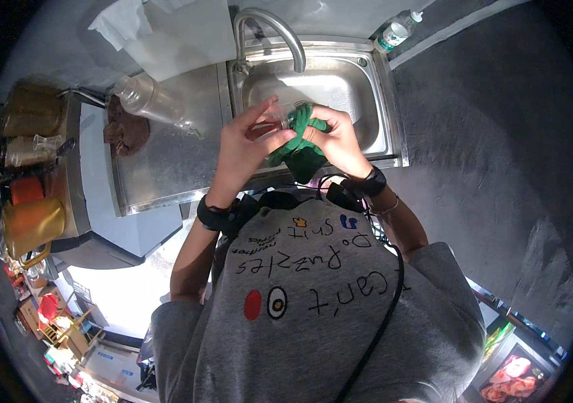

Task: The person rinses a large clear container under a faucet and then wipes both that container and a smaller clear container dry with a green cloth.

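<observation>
In front of my body, over the near left part of a stainless steel sink (349,83), both hands meet around a green cloth (302,132). My left hand (248,138) grips a small clear cup (282,114), its fingers spread along the side and its thumb by the cloth. The cup is partly hidden by the fingers and the cloth. Bunched green fabric is pinched in my right hand (339,138) against the cup's right side. A loose corner of the cloth hangs toward my shirt.
A curved metal faucet (271,17) arches over the basin. On the steel counter (160,166) to the left are a clear plastic container (147,98) and a crumpled brown cloth (127,128). A labelled bottle (397,32) stands at the back right. Amber pitchers (34,216) sit far left.
</observation>
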Tool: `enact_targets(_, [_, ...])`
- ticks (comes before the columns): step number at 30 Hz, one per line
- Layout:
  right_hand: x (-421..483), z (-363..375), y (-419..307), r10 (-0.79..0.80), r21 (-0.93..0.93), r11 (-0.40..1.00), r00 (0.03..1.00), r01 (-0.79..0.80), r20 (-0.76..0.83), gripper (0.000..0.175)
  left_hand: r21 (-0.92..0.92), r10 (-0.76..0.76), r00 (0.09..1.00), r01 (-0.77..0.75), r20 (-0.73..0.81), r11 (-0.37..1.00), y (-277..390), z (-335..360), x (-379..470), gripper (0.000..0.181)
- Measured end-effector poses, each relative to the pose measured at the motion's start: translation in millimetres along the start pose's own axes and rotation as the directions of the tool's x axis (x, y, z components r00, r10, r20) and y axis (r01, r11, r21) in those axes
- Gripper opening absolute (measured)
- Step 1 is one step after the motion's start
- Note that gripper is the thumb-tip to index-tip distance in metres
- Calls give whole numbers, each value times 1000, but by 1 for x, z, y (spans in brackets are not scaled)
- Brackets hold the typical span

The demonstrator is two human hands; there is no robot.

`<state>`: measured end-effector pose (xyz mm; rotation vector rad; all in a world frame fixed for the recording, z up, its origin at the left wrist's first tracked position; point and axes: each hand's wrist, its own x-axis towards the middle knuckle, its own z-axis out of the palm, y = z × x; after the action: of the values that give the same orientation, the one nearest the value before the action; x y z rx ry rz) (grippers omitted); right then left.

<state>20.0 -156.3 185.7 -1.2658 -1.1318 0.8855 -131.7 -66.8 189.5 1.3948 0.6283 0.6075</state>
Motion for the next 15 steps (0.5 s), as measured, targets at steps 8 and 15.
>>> enact_targets(8, [-8,-15,14,335,648,712,942,-270,25,24,408,301,952,-257,-48,876,11,-3,-4,56])
enact_targets(15, [-10,-4,-13,341,703,616,925,-355,168,30,249,261,965,-254,5,935,14,0,-6,51])
